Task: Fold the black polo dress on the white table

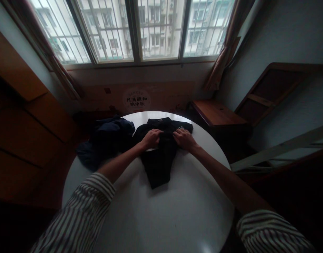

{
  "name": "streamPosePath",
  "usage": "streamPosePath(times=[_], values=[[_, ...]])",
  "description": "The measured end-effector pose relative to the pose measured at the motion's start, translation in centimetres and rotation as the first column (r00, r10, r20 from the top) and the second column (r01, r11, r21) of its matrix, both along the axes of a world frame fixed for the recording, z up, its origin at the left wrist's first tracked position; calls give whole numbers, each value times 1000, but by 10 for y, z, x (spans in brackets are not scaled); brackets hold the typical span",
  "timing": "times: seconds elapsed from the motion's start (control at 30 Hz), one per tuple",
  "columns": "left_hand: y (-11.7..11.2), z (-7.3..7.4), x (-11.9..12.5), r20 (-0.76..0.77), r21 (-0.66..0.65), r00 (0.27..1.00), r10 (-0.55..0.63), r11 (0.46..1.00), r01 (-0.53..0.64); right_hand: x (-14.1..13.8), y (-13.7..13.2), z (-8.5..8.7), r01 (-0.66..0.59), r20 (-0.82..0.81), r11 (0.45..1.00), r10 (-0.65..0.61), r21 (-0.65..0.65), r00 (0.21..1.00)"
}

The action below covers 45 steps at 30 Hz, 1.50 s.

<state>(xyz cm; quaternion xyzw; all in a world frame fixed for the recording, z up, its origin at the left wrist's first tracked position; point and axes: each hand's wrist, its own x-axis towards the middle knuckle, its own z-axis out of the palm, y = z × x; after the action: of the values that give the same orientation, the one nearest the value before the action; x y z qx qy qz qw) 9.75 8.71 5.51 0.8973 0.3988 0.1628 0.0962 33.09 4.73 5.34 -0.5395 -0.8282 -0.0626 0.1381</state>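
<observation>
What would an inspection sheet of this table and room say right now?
Surface: round white table, glossy.
Job's things: black garment lying flat, partly folded.
Clutter: dark blue clothes heaped at the table's left edge.
Hands: left hand and right hand both press on the black garment; grip cannot be judged.
Cables: nothing seen.
Surroundings: barred window, curtains, wooden side table, cardboard box under the sill.

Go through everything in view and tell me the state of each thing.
Black garment: lying partly folded on the round white table.
Dark blue garment: crumpled, draped over the table's left edge.
Left hand: pressing on the black garment.
Right hand: pressing on it too.
Curtains: drawn open.
</observation>
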Motion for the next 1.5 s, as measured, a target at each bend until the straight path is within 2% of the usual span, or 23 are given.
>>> streamPosePath(times=[0.1,0.13,0.23,0.37,0.47,0.57,0.63,0.7,0.77,0.8,0.87,0.93,1.0,1.07,1.17,1.27,1.4,1.5], values=[[-22,-4,-4,10,19,965,-263,965,263,7,-38,-1,-169,-70,983,164,-71,984],[-29,-5,-5,-9,25,948,-318,948,318,10,-49,-2,-207,-93,974,199,-89,976],[-43,1,-11,-24,14,927,-375,927,375,16,-71,-6,-217,-117,965,202,-144,972],[-53,19,-28,235,-12,881,-411,905,425,30,-84,1,-180,-179,971,151,-156,972],[-56,31,-59,411,19,854,-319,939,342,54,-95,16,-215,-273,973,185,-86,944],[-56,34,-98,491,32,865,-102,995,99,85,-106,31,-230,-337,972,205,-37,919],[-59,32,-117,450,30,892,36,998,-55,99,-111,35,-183,-326,982,162,-37,931],[-67,28,-125,340,58,937,81,993,-107,100,-116,33,-93,-252,995,82,-31,964],[-82,23,-121,196,117,981,11,992,-34,86,-123,25,-42,-144,999,42,7,989],[-91,21,-116,119,150,991,-55,988,36,74,-127,20,-61,-86,998,63,30,994],[-108,16,-101,-52,189,975,-215,957,221,47,-134,10,-181,20,982,180,55,983],[-121,12,-85,-197,173,918,-344,910,377,22,-139,0,-321,85,947,317,32,945],[-125,7,-71,-272,133,885,-378,896,424,6,-138,-7,-370,81,929,370,-17,926],[-124,3,-61,-295,104,897,-330,922,374,-1,-135,-9,-334,42,940,338,-69,940],[-120,1,-52,-248,82,939,-236,961,263,1,-130,-3,-261,-11,959,262,-114,965],[-121,5,-51,-105,65,972,-208,974,215,5,-131,10,-258,-157,961,242,-98,958],[-131,15,-53,-1,32,973,-231,972,231,4,-140,29,-294,-449,955,244,-44,859],[-139,25,-59,209,-52,944,-256,961,272,2,-151,43,-284,-564,958,218,-30,796]])
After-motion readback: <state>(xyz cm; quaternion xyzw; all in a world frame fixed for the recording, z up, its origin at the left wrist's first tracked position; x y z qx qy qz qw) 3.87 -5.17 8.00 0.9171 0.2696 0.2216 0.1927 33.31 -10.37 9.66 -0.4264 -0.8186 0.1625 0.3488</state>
